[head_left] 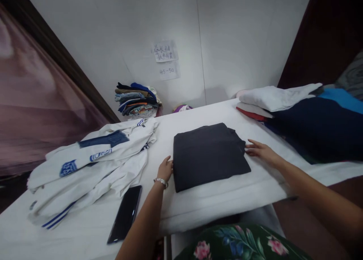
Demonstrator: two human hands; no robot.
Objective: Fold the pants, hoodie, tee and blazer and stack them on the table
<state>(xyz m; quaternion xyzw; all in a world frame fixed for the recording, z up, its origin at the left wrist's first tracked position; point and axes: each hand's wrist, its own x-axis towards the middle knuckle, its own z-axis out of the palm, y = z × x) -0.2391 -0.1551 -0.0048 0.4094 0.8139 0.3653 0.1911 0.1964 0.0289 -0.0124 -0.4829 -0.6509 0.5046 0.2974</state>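
A dark black garment [210, 154], folded into a rough rectangle, lies flat on the white-covered table. Uneven cloth layers stick out along its right edge. My left hand [165, 171], with a bracelet on the wrist, rests at the garment's left edge; its thumb is stretched out and its other fingers are partly hidden. On the opposite side, my right hand [262, 153] has its fingers extended and apart, with the lower fingertips touching the garment's right edge. Neither hand lifts the cloth.
A white jacket [113, 158] with blue patches and stripes spreads over the table's left side, near a black phone [125, 214]. Folded clothes [137, 101] are stacked by the wall. More clothes [320, 120] are heaped at right. Handwritten papers [166, 59] hang on the wall.
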